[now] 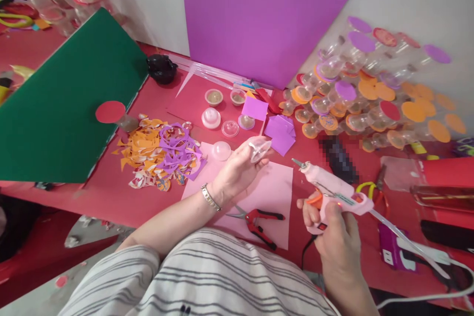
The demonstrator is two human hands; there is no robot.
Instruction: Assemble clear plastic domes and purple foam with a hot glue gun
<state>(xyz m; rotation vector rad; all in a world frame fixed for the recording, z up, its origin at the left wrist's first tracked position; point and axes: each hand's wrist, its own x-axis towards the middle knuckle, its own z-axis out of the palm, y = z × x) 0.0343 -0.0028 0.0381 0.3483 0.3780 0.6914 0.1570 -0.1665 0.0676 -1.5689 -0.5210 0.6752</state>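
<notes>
My left hand is raised over a pink sheet and holds a small clear plastic cup between its fingertips. My right hand grips a pink hot glue gun by the handle, a finger on the orange trigger. The gun's nozzle points left toward the cup, a short way from it. Red-handled scissors lie on the pink sheet below my left hand.
A pile of orange and purple paper scraps lies left. Purple squares, small clear cups and lids sit behind. Capped cups are heaped at right. Green and purple sheets lean at the back.
</notes>
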